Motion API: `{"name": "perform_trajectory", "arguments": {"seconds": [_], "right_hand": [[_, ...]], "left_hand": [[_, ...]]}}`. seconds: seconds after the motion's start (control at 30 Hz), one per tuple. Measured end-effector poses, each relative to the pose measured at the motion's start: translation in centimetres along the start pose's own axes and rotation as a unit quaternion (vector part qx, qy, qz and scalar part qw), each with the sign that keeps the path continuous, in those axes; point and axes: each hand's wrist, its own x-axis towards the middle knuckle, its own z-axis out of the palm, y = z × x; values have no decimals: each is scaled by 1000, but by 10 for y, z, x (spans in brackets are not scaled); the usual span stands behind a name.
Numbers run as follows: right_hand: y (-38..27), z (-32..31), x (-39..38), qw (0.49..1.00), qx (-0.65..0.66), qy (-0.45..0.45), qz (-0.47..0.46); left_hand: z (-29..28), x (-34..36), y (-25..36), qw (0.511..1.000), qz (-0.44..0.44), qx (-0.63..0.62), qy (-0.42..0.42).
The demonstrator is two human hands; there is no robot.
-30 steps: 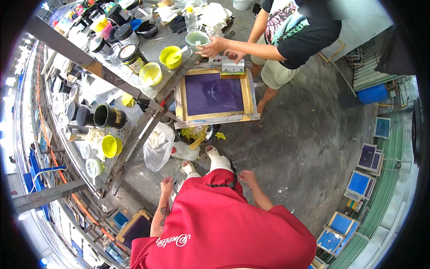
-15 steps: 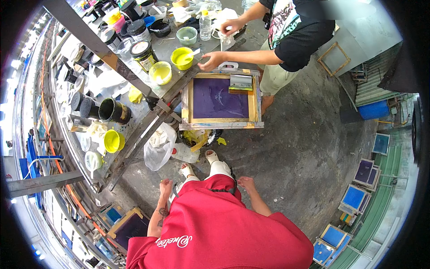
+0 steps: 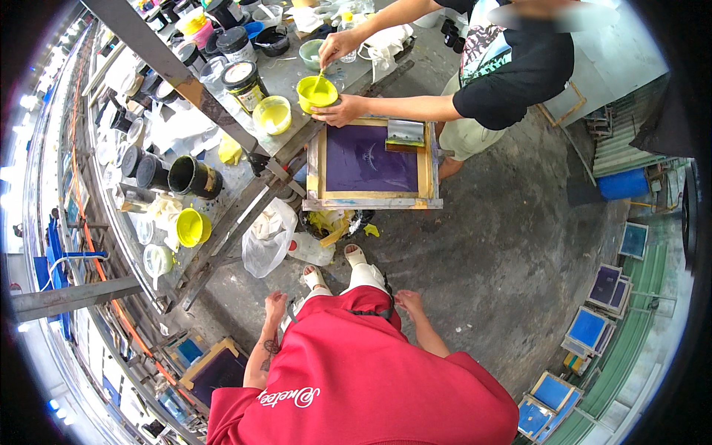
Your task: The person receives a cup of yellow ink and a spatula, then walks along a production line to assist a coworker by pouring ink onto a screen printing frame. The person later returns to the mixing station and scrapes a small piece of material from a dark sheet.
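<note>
Both hands hung free with loose, released fingers: the left hand (image 3: 276, 305) near the clear plastic bag (image 3: 265, 239), the right hand (image 3: 409, 302) well apart from the wooden-framed purple printing screen (image 3: 371, 161).

Purple mesh screen (image 3: 371, 158) in pale wood frame at 12 o'clock. Yellow cup (image 3: 317, 92) at 11. Red shirt (image 3: 371, 378) at 6, white lettering. Blue framed screens (image 3: 586, 326) at 4. Grey floor (image 3: 504, 245).
</note>
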Motion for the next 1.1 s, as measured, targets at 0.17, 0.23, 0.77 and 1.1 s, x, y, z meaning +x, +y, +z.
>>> {"name": "perform_trajectory", "arguments": {"seconds": [0.17,0.23,0.77,1.1], "right_hand": [[6,-1,2,1000,3,-11,-4],[10,-2,4,1000,9,-12,-4],[34,6,8,998,55,-11,-36],[61,12,-9,985,147,-32,-87]], "left_hand": [[-3,6,-2,999,9,31,-5],[-2,9,-7,1000,13,28,-4],[-12,31,8,995,40,49,-73],[-9,42,35,994,44,15,-101]]}}
